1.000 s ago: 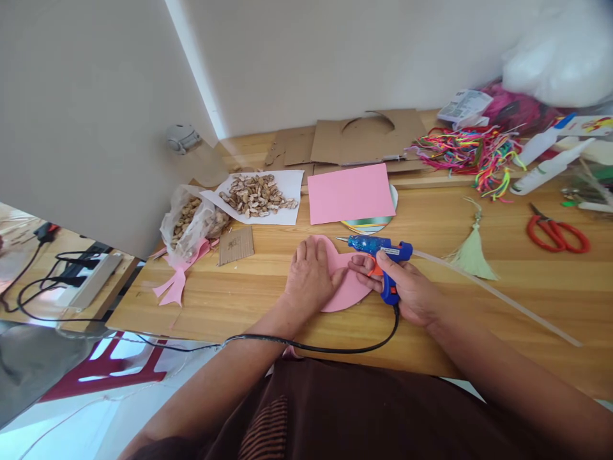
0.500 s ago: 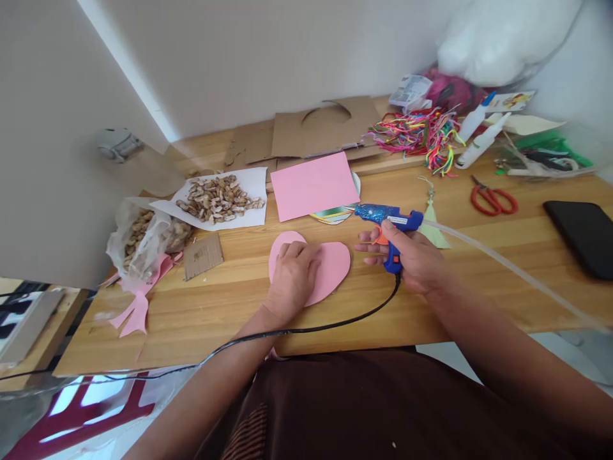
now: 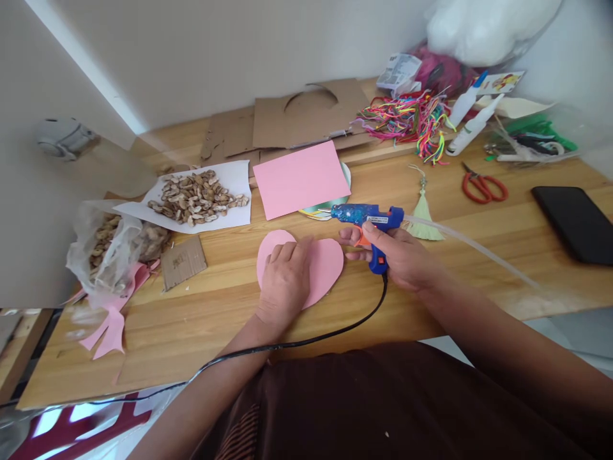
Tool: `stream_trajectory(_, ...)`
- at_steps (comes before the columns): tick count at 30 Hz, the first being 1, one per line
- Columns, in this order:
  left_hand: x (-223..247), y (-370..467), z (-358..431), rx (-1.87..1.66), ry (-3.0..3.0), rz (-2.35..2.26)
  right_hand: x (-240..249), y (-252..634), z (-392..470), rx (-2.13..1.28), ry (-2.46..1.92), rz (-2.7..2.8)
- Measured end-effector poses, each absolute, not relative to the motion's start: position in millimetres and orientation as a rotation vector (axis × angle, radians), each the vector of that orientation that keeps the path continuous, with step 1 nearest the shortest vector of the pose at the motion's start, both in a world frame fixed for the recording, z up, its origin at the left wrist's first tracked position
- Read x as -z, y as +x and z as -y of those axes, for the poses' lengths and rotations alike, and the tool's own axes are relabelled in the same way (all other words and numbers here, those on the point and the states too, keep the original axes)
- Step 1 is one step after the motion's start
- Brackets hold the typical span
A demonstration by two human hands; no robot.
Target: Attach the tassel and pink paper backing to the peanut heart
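Note:
A pink paper heart (image 3: 325, 268) lies on the wooden table in front of me, with a brown edge showing under its right lobe. My left hand (image 3: 286, 271) rests on it, fingers slightly bent over its upper middle and not wrapped round it. In my right hand (image 3: 397, 252) is a blue hot glue gun (image 3: 354, 214), held by its handle with fingers near the orange trigger. Its nozzle points left, above the heart and close to a pink paper rectangle (image 3: 301, 179). A clear glue stick (image 3: 460, 237) sticks out of its back.
Dried pieces (image 3: 196, 195) lie on white paper at left, near a plastic bag (image 3: 103, 246) and a cardboard square (image 3: 183, 262). Cardboard sheets (image 3: 306, 118), colourful cords (image 3: 407, 121) and glue bottles (image 3: 474, 128) stand behind. Red-handled scissors (image 3: 483, 187), a green tassel (image 3: 424, 220) and a phone (image 3: 575, 220) are right. The gun's black cord (image 3: 306, 344) crosses my left forearm.
The view has shifted a little, so most things sit farther left in the picture. The glue gun has come slightly nearer to the heart. My left hand stays on the heart.

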State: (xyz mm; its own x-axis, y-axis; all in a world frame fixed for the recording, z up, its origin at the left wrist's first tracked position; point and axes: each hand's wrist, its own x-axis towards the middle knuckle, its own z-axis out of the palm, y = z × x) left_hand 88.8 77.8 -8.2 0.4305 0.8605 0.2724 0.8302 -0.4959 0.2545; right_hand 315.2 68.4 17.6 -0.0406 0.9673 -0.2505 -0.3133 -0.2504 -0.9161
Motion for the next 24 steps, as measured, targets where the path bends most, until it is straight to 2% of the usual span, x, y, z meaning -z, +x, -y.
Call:
stream_trajectory(4,8,90,-76,-0.538,2.694,-1.572,-25,310,-64,-1.653,-1.070,0.832)
stream_trajectory(9,10,88,-71,-0.671,2.736,-1.469,-27,306,-61,-1.813,-1.007,0.830)
stream_trajectory(20,10,88,-71,-0.854,2.840,-1.366,-25,303,-66,-1.911,-0.990,0.806)
stream_trajectory(24,9,87,-72,-0.902,2.815,-1.357,-33,317,-69,-1.793,-1.144,0.951)
